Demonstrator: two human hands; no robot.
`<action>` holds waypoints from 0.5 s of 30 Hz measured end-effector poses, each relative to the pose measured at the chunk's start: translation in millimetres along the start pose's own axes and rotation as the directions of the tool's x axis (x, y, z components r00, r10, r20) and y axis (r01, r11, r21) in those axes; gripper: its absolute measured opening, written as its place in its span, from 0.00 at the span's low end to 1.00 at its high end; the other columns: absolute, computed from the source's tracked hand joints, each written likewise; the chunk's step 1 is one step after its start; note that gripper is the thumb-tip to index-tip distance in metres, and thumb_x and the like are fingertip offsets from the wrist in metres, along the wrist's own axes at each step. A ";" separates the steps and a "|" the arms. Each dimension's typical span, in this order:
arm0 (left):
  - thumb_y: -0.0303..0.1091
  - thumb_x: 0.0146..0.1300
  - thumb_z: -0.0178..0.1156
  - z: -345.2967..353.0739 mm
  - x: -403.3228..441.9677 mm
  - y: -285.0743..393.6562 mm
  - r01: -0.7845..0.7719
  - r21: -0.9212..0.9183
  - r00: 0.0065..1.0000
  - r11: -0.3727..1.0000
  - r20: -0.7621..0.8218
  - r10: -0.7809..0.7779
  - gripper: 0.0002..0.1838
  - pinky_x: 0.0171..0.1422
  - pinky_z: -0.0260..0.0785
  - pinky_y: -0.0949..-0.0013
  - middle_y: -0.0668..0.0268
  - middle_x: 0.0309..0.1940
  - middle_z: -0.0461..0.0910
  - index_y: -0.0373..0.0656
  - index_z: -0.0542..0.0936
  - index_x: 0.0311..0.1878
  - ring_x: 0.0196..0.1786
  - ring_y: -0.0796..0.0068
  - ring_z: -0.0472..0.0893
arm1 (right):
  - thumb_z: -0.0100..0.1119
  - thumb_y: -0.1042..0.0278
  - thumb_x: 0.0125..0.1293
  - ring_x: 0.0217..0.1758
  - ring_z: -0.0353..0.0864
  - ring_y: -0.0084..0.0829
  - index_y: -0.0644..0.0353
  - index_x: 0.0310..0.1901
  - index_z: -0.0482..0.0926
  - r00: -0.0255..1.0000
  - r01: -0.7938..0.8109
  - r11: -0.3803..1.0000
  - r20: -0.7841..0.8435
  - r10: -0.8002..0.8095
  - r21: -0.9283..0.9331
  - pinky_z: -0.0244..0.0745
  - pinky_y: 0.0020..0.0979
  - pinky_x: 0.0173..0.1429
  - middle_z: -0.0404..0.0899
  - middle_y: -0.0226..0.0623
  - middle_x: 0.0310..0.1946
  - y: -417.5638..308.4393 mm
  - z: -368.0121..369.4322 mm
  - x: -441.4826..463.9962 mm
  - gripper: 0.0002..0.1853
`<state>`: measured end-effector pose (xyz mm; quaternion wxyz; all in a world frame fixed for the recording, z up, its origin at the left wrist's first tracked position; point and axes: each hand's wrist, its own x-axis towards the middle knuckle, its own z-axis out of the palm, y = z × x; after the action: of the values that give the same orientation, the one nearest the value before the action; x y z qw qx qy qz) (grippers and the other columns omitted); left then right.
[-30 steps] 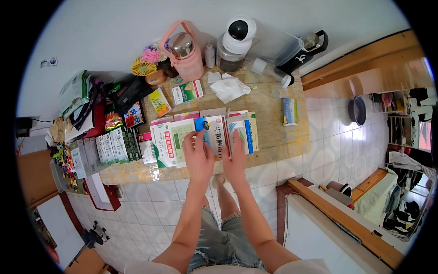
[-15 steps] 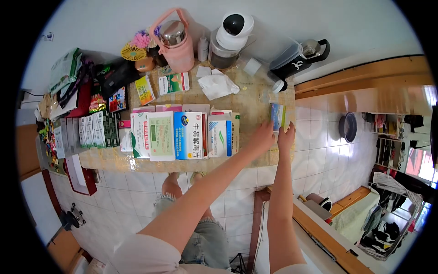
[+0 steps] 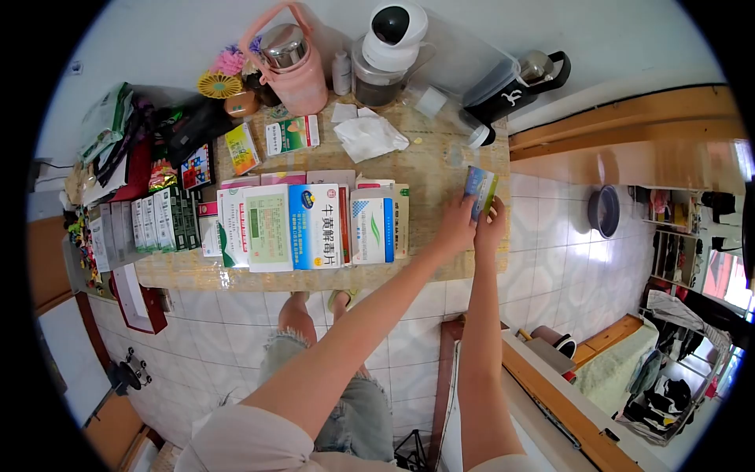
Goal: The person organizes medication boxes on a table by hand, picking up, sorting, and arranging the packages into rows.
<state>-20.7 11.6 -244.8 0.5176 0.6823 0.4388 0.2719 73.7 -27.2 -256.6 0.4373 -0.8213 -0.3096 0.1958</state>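
At the right end of the table, a small blue and green box point(image 3: 480, 187) is held between my two hands, tilted slightly. My left hand point(image 3: 457, 221) grips its left side, fingers closed against it. On the lower right side, my right hand point(image 3: 491, 226) has its fingers bent around the edge. To the left of my hands stands a row of medicine boxes, among them a blue and white box point(image 3: 318, 226), a pale green box point(image 3: 268, 228) and a white box with a green swirl point(image 3: 372, 230).
Along the back stand a pink thermos point(image 3: 297, 79), a white camera point(image 3: 393, 38) and a black bottle point(image 3: 503, 98). Crumpled tissue point(image 3: 371, 138) lies mid-table, with a yellow box point(image 3: 242, 148) and a green and white box point(image 3: 292, 135) further left. The table's right edge is beside my hands.
The small box has tilted, and its top has moved up slightly. My right hand has closed in on its lower right side. The view has shifted a little.
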 end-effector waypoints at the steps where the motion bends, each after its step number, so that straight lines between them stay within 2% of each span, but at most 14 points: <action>1: 0.20 0.53 0.51 -6.7 -7.0 5.3 -0.050 0.010 0.998 0.999 -0.046 0.050 0.27 0.65 0.60 0.53 0.46 0.65 0.60 0.37 0.67 0.60 0.61 0.41 0.65 | 0.52 0.81 0.58 0.51 0.75 0.39 0.66 0.60 0.66 1.000 0.016 0.999 -0.027 -0.015 0.030 0.74 0.36 0.51 0.72 0.47 0.52 -21.0 -1.3 -13.0 0.26; 4: 0.20 0.54 0.50 -67.7 -41.6 50.6 -0.060 0.009 0.994 0.998 -0.095 0.060 0.26 0.64 0.60 0.51 0.47 0.64 0.61 0.38 0.67 0.59 0.60 0.42 0.65 | 0.54 0.79 0.60 0.48 0.75 0.37 0.64 0.60 0.67 0.997 0.075 0.996 -0.034 -0.074 0.037 0.74 0.34 0.49 0.70 0.45 0.50 -78.3 -2.4 -56.5 0.24; 7: 0.20 0.55 0.49 -130.1 -78.5 81.6 -0.114 0.172 0.978 0.978 -0.156 0.141 0.25 0.62 0.61 0.51 0.47 0.63 0.62 0.39 0.67 0.59 0.57 0.42 0.67 | 0.56 0.78 0.60 0.47 0.73 0.36 0.62 0.60 0.69 0.995 0.102 0.990 -0.004 -0.102 0.101 0.73 0.33 0.47 0.69 0.42 0.48 -106.5 10.7 -103.3 0.24; 10: 0.18 0.54 0.49 -167.9 -109.9 77.7 -0.057 0.254 0.978 0.966 -0.179 0.105 0.26 0.60 0.64 0.52 0.46 0.62 0.62 0.39 0.66 0.59 0.54 0.42 0.69 | 0.56 0.78 0.60 0.49 0.72 0.36 0.61 0.60 0.70 0.991 0.122 0.985 0.047 -0.129 0.124 0.72 0.32 0.48 0.68 0.42 0.48 -129.3 26.3 -137.2 0.24; 13: 0.16 0.53 0.48 -184.7 -130.1 70.4 0.024 0.212 0.974 0.977 -0.224 0.025 0.26 0.58 0.66 0.55 0.45 0.60 0.60 0.36 0.66 0.59 0.53 0.44 0.70 | 0.54 0.79 0.60 0.52 0.70 0.40 0.62 0.59 0.70 0.977 0.154 0.980 0.128 -0.170 0.129 0.69 0.33 0.51 0.68 0.44 0.48 -134.8 40.3 -156.6 0.23; 14: 0.15 0.51 0.48 -188.3 -135.0 70.1 0.051 0.197 0.981 0.979 -0.196 -0.011 0.27 0.57 0.66 0.57 0.44 0.59 0.58 0.34 0.65 0.58 0.55 0.44 0.69 | 0.54 0.79 0.61 0.52 0.69 0.40 0.62 0.59 0.70 0.973 0.159 0.980 0.148 -0.176 0.124 0.69 0.33 0.51 0.68 0.44 0.48 -135.5 44.5 -160.7 0.23; 15: 0.16 0.51 0.49 -189.6 -138.0 66.4 0.062 0.198 0.983 0.978 -0.181 -0.026 0.28 0.59 0.64 0.54 0.43 0.60 0.57 0.34 0.64 0.59 0.57 0.41 0.67 | 0.53 0.79 0.61 0.52 0.69 0.41 0.63 0.59 0.70 0.969 0.165 0.979 0.166 -0.183 0.119 0.69 0.34 0.51 0.68 0.45 0.48 -136.6 48.7 -162.9 0.22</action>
<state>-220.6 -26.5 -110.6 0.4102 0.6947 0.5236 0.2739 -120.4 -50.7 -159.9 0.4660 -0.7465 -0.4073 0.2443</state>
